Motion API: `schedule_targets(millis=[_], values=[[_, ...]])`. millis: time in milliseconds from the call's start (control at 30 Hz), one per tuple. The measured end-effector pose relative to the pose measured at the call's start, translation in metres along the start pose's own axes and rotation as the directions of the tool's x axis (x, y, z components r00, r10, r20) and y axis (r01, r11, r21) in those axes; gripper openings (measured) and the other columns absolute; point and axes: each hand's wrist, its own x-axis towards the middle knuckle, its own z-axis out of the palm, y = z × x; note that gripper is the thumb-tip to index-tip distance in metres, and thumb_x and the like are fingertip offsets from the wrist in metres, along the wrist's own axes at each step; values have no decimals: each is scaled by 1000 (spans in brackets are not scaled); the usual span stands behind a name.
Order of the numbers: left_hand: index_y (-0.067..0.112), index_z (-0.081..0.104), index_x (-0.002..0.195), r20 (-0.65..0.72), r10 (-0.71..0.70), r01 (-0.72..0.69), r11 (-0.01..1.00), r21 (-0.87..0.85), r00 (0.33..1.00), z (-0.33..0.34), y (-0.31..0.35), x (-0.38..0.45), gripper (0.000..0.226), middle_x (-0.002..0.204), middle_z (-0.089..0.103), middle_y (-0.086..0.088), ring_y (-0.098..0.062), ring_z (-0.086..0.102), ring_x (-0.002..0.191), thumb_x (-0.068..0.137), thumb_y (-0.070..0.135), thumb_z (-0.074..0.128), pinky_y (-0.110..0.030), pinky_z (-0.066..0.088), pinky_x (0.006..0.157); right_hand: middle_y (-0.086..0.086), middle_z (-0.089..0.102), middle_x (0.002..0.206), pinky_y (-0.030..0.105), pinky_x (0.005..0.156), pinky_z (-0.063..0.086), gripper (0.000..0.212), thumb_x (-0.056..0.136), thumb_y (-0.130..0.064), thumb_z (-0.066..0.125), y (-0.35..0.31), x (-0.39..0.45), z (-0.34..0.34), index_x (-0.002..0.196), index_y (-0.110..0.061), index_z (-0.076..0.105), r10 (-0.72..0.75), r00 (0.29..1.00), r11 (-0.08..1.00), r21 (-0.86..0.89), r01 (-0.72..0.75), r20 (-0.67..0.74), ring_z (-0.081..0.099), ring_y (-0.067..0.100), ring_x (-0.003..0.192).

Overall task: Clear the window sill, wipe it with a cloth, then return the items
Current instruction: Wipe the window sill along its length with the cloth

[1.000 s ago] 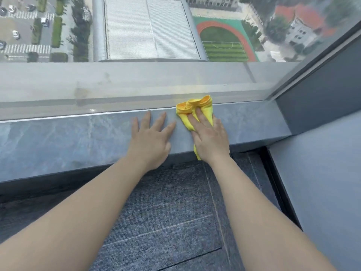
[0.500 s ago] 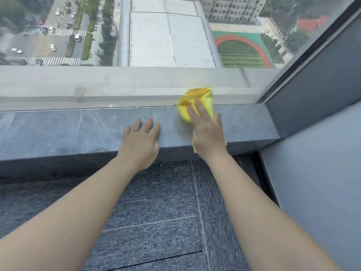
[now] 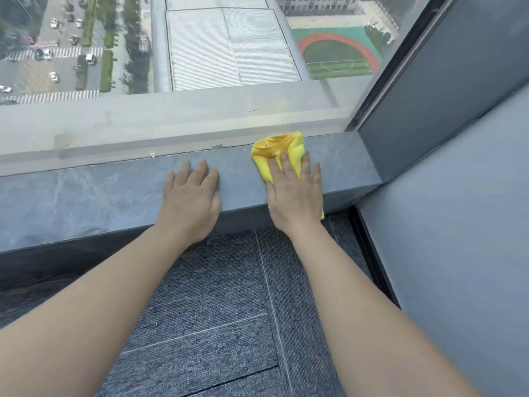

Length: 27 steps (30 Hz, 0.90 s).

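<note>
The grey marbled window sill (image 3: 86,196) runs from the left edge to the right-hand corner, with nothing standing on it. A crumpled yellow cloth (image 3: 279,151) lies on the sill near the glass, a corner hanging over the front edge. My right hand (image 3: 294,196) presses flat on the cloth, fingers spread toward the window. My left hand (image 3: 190,199) rests flat on the bare sill just to the left, fingers together, holding nothing.
The window glass (image 3: 200,67) rises straight from the sill's back edge. A grey wall panel (image 3: 458,224) and dark frame close the sill off on the right. Grey carpet tiles (image 3: 214,310) cover the floor below.
My right hand has slid the cloth to the right along the sill, closer to the corner. My left hand followed to the right, staying flat on the sill.
</note>
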Motion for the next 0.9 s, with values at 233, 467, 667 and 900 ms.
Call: schedule_targets(millis=[233, 467, 667, 900], values=[[12, 22, 142, 14, 58, -58, 998, -35, 998, 11, 24, 14, 49, 156, 15, -7, -28, 7, 145, 95, 21, 29, -44, 3, 118, 3, 4, 160, 44, 118, -11, 53, 98, -32, 23, 53, 7, -9, 149, -20, 11, 260, 965, 965, 39, -259, -23, -9, 35, 146], [11, 28, 141, -31, 85, -87, 994, -64, 996, 14, 34, 32, 62, 155, 23, -6, -27, 16, 143, 84, 32, 18, -41, 6, 117, 6, 2, 160, 41, 120, 2, 56, 98, -28, 28, 83, 23, -12, 149, -16, 8, 362, 931, 927, 124, -354, -48, 8, 37, 144], [11, 31, 140, -71, 94, -98, 993, -58, 993, 18, 34, 33, 71, 153, 28, -5, -27, 21, 142, 77, 37, 8, -42, 8, 117, 3, 13, 159, 40, 115, 17, 55, 97, -23, 28, 93, 44, -19, 148, -16, 11, 329, 943, 939, 125, -321, -49, 19, 32, 139], [12, 25, 142, -2, 114, -114, 984, -135, 993, 12, 25, 28, 67, 156, 19, -4, -21, 12, 145, 78, 31, 15, -33, 2, 118, 3, 16, 158, 39, 110, 19, 53, 95, -17, 31, 74, 41, -19, 147, -14, 17, 263, 963, 960, 115, -255, -64, 28, 34, 129]])
